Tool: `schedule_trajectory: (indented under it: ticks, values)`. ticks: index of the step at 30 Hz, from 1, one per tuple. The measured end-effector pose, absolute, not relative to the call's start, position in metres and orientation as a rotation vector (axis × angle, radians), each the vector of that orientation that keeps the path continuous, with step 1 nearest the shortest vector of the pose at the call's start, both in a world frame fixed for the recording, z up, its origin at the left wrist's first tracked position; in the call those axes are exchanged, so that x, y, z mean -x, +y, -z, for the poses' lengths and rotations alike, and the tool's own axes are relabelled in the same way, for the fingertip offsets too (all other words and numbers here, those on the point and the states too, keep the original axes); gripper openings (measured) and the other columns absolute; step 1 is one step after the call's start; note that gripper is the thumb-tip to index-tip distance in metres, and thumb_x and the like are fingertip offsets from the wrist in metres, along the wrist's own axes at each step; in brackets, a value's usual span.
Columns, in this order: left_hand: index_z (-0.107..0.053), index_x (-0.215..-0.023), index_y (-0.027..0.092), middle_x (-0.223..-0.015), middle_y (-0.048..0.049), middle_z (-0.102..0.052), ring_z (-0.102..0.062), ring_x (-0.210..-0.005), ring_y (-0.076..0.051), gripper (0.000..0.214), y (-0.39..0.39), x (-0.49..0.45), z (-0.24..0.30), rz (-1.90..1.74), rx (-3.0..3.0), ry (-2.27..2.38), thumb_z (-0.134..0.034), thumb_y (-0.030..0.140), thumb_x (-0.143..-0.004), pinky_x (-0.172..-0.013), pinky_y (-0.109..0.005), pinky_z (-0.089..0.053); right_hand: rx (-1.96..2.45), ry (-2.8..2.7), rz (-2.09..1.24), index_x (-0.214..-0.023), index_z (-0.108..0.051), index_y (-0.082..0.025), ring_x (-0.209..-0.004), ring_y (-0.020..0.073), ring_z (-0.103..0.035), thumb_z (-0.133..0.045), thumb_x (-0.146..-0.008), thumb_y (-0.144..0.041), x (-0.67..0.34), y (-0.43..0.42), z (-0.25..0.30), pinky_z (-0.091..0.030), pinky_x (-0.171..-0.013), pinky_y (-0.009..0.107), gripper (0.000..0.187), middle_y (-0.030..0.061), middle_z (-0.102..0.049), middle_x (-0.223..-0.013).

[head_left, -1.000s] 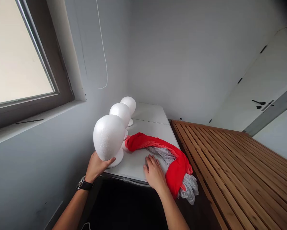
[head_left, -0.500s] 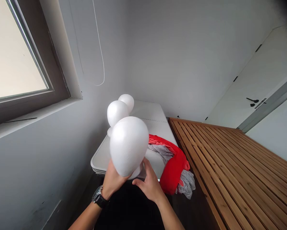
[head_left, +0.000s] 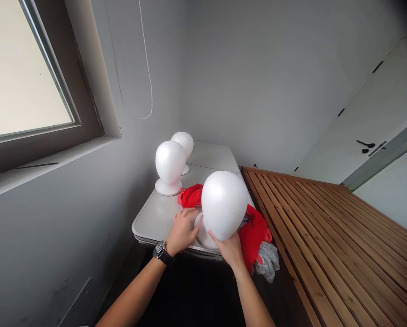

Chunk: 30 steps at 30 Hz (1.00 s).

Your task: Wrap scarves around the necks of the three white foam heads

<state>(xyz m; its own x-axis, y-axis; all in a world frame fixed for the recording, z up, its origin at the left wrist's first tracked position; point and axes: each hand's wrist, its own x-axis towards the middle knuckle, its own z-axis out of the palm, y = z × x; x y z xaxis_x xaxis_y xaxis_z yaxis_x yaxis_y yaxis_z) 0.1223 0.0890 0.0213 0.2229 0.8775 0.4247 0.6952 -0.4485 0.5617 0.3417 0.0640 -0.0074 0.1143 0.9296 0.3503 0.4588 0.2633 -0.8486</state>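
A white foam mannequin head (head_left: pixel 224 204) stands at the near edge of the white table (head_left: pixel 155 218), its round base beside a red scarf (head_left: pixel 254 234). My right hand (head_left: pixel 229 249) grips the head from below at its neck. My left hand (head_left: pixel 183 230), with a black watch on the wrist, curls round the rim of the head's base. A grey patterned cloth (head_left: pixel 267 261) hangs off the table edge under the red scarf. The foam head hides part of both cloths.
Two more white foam heads (head_left: pixel 170 164) (head_left: pixel 183 143) stand in a row along the left wall. A slatted wooden bench (head_left: pixel 326 236) adjoins the table on the right. A window (head_left: pixel 22 77) is at upper left, a white door (head_left: pixel 370 136) at right.
The nearest foam head was lifted from its place by the left wall, carried right across the table, and now rests near the front edge by the scarf. My right hand left the cloth and took hold of the head.
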Motion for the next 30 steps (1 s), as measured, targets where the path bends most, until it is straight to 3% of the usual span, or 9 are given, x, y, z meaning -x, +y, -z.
schedule_trajectory:
  ticks: [4, 8, 12, 15, 16, 19, 22, 27, 30]
  values:
    - [-0.061, -0.143, 0.02, -0.152, -0.0177, -0.056, -0.044, -0.148, -0.046, 0.057, 0.125, -0.099, -0.034, -1.127, -2.314, 1.752, -0.074, 0.027, -0.088, -0.118, -0.064, -0.041, 1.437, -1.55, -0.477, -0.143, -0.059, -0.017, -0.133, 0.0386, -0.062, -0.081, -0.083, -0.052, -0.339, 0.062, 0.009, -0.054, -0.112, 0.053, 0.072, 0.0184, -0.068, -0.139]
    - [-0.068, -0.106, 0.013, -0.146, -0.0206, -0.06, -0.035, -0.154, -0.048, 0.019, 0.147, -0.095, -0.051, -1.042, -2.419, 1.617, -0.057, 0.008, -0.092, -0.121, -0.064, -0.034, 1.441, -1.574, -0.545, -0.153, -0.049, -0.017, -0.142, 0.0388, -0.055, -0.082, -0.081, -0.048, -0.34, 0.054, -0.004, -0.048, -0.12, 0.054, 0.085, 0.0196, -0.056, -0.154]
    - [-0.059, -0.082, 0.014, -0.106, -0.0168, -0.072, -0.064, -0.121, -0.036, 0.022, 0.168, -0.108, -0.092, -1.072, -2.29, 1.586, -0.044, 0.008, -0.097, -0.102, -0.049, -0.048, 1.48, -1.476, -0.598, -0.168, -0.027, -0.025, -0.155, 0.0369, -0.042, -0.088, -0.076, -0.049, -0.361, 0.031, -0.025, -0.043, -0.125, 0.051, 0.114, 0.0159, -0.037, -0.17]
    - [-0.051, -0.074, 0.016, -0.08, -0.0081, -0.066, -0.068, -0.087, -0.021, 0.031, 0.199, -0.127, -0.145, -1.057, -2.167, 1.507, -0.035, 0.017, -0.101, -0.08, -0.033, -0.046, 1.421, -1.478, -0.564, -0.172, -0.019, -0.028, -0.163, 0.0372, -0.028, -0.084, -0.082, -0.057, -0.392, 0.016, -0.04, -0.033, -0.13, 0.057, 0.115, 0.0142, -0.029, -0.175]
    - [-0.051, -0.073, 0.015, -0.08, -0.0068, -0.065, -0.068, -0.085, -0.017, 0.034, 0.212, -0.136, -0.165, -1.059, -2.159, 1.457, -0.031, 0.019, -0.101, -0.078, -0.03, -0.044, 1.337, -1.459, -0.537, -0.172, -0.02, -0.026, -0.164, 0.0365, -0.028, -0.078, -0.087, -0.06, -0.404, 0.015, -0.045, -0.031, -0.131, 0.057, 0.108, 0.0155, -0.03, -0.175]
    - [-0.054, -0.077, 0.016, -0.074, -0.0045, -0.066, -0.063, -0.071, -0.013, 0.023, 0.248, -0.169, -0.225, -1.025, -2.126, 1.276, -0.046, 0.019, -0.099, -0.069, -0.027, -0.044, 1.121, -1.264, -0.368, -0.164, -0.034, -0.014, -0.159, 0.0344, -0.039, -0.058, -0.101, -0.06, -0.438, 0.032, -0.066, -0.032, -0.131, 0.057, 0.082, 0.0235, -0.041, -0.167]
    - [-0.056, -0.082, 0.016, -0.064, 0.0002, -0.059, -0.06, -0.06, -0.012, 0.019, 0.27, -0.211, -0.278, -0.943, -2.059, 1.033, -0.05, 0.021, -0.099, -0.062, -0.025, -0.043, 1.089, -1.074, -0.209, -0.149, -0.051, -0.013, -0.148, 0.0342, -0.054, -0.063, -0.099, -0.059, -0.465, 0.076, -0.101, -0.038, -0.126, 0.058, 0.069, 0.0248, -0.056, -0.152]
    - [-0.052, -0.077, 0.018, -0.058, 0.0057, -0.042, -0.039, -0.046, -0.007, 0.021, 0.254, -0.283, -0.35, -0.806, -2.019, 0.555, -0.057, 0.014, -0.097, -0.055, -0.025, -0.037, 0.927, -1.26, -0.445, -0.152, -0.051, -0.027, -0.155, 0.0332, -0.045, -0.092, -0.074, -0.061, -0.48, 0.163, -0.19, -0.032, -0.13, 0.057, 0.094, 0.0158, -0.053, -0.16]
    - [-0.053, -0.074, 0.018, -0.059, 0.0059, -0.038, -0.032, -0.047, -0.005, 0.027, 0.225, -0.317, -0.394, -0.749, -2.137, 0.4, -0.055, 0.01, -0.1, -0.053, -0.022, -0.032, 0.757, -1.389, -0.673, -0.149, -0.054, -0.03, -0.146, 0.033, -0.055, -0.097, -0.067, -0.061, -0.471, 0.193, -0.241, -0.045, -0.121, 0.054, 0.098, 0.0128, -0.06, -0.153]
